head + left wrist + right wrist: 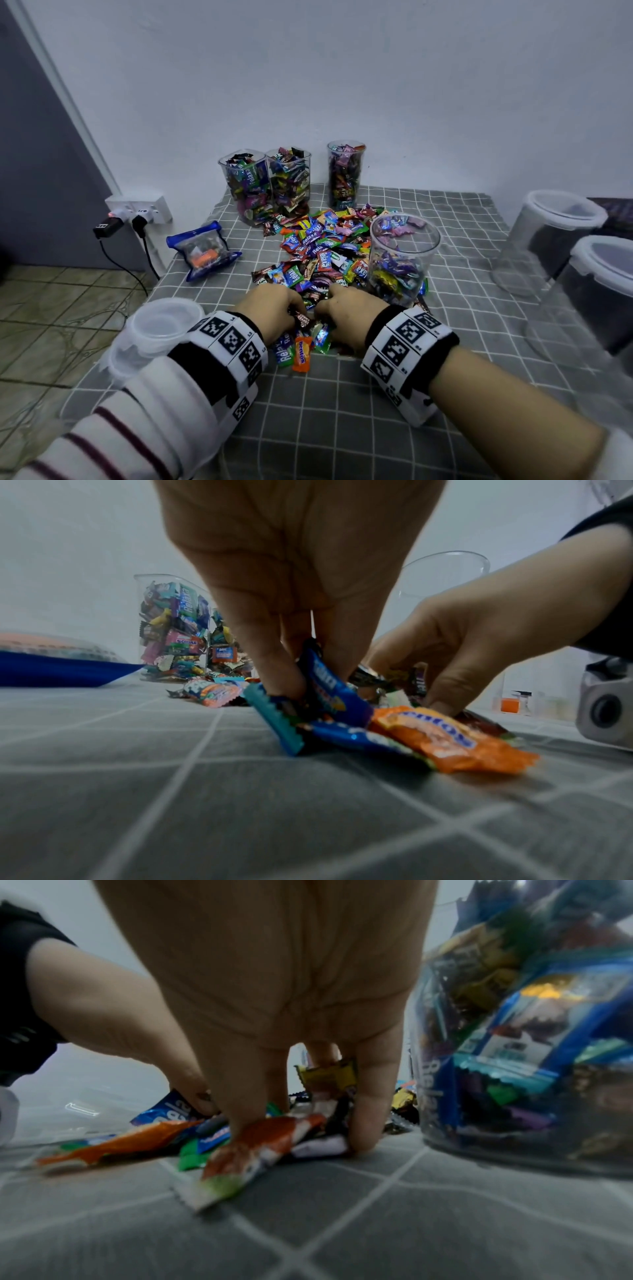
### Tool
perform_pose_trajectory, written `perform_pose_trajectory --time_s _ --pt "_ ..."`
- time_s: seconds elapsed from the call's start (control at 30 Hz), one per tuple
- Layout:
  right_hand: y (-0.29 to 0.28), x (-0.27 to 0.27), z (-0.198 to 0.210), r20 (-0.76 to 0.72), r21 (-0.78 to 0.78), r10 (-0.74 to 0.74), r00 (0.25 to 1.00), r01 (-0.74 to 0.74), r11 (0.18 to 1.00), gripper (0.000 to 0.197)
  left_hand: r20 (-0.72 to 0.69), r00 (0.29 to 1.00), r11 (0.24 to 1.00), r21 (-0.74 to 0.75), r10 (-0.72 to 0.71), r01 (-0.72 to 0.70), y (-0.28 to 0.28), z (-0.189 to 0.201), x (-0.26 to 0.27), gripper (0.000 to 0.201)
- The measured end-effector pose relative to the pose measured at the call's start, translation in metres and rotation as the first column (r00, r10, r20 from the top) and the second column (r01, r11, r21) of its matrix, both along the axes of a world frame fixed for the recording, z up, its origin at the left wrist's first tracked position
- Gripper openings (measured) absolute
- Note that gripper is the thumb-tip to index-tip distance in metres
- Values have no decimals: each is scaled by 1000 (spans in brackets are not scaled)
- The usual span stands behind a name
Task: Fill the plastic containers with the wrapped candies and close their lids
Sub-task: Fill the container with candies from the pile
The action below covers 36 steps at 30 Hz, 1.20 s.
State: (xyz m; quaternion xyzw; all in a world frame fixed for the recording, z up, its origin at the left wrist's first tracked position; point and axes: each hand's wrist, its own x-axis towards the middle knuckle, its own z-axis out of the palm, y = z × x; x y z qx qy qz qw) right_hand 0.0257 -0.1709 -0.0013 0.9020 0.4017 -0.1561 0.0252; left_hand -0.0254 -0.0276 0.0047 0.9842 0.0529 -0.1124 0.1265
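Both hands are down in the near edge of the candy pile (pixel 318 246), which spreads over the checked cloth (pixel 342 411) at the table's centre. The left hand (pixel 270 308) has its fingers (pixel 274 674) curled down around a small clump of candies, a blue wrapper (pixel 329 691) pinched between them. The right hand (pixel 352 308), just beside it at 3 o'clock, is cupped the same way, its fingers (pixel 369 1096) curled into the clump and touching the cloth. An orange candy (pixel 302 354) lies at 6 o'clock from the two hands. A part-filled open jar (pixel 404 257) stands just at 1 o'clock from the right hand. Three full open jars (pixel 287 185) stand at 12 o'clock by the wall. Stacked lids (pixel 161 329) sit at 9 o'clock on the table edge, a blue bag (pixel 205 250) at 10 o'clock, and two lidded jars (pixel 561 240) at 3 o'clock.
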Motion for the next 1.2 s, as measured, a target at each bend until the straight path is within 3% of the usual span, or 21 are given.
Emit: perform_pose_trajectory --time_s 0.23,0.4,0.57,0.93,1.03,1.2 --pt "0 2 4 19 78 -37 999 36 996 37 101 992 993 -93 82 -72 2 -1 -3 31" --pt "-7 2 10 44 224 -101 994 89 971 29 195 964 969 -204 178 -138 6 2 -6 35" --pt "-16 2 16 30 339 -166 986 146 929 18 284 928 938 -312 243 -150 8 6 -13 31" --pt "-23 -8 29 33 537 -169 985 126 834 10 347 897 915 -381 275 -133 5 25 -8 30" --pt "-24 -11 41 46 608 -144 988 87 789 5 371 879 900 -415 300 -132 7 32 -5 31" --pt "-31 -17 71 41 778 -142 989 57 625 3 418 854 899 -421 310 -120 5 48 3 24"
